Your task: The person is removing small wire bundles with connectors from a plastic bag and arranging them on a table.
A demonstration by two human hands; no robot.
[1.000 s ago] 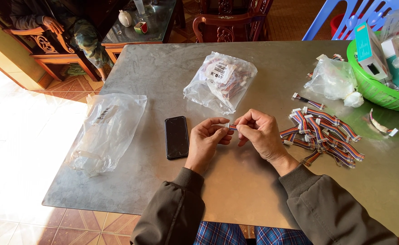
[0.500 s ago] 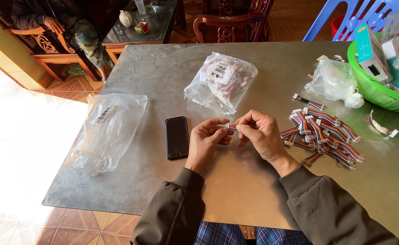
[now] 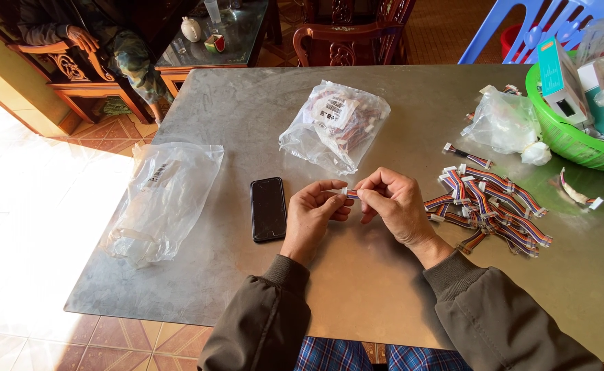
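Pinching one small ribbon cable (image 3: 349, 194), left hand (image 3: 314, 213) and right hand (image 3: 391, 204) are closed on it; finished pile (image 3: 489, 206) at three o'clock, unopened bag (image 3: 335, 125) at twelve.

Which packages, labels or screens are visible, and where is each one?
Clear bag of wires: table centre, white label.
Flat clear bag: left edge, nearly empty.
Crumpled clear bag: beside green basket.
Teal box: inside basket.
Black phone: beside left hand, screen dark.
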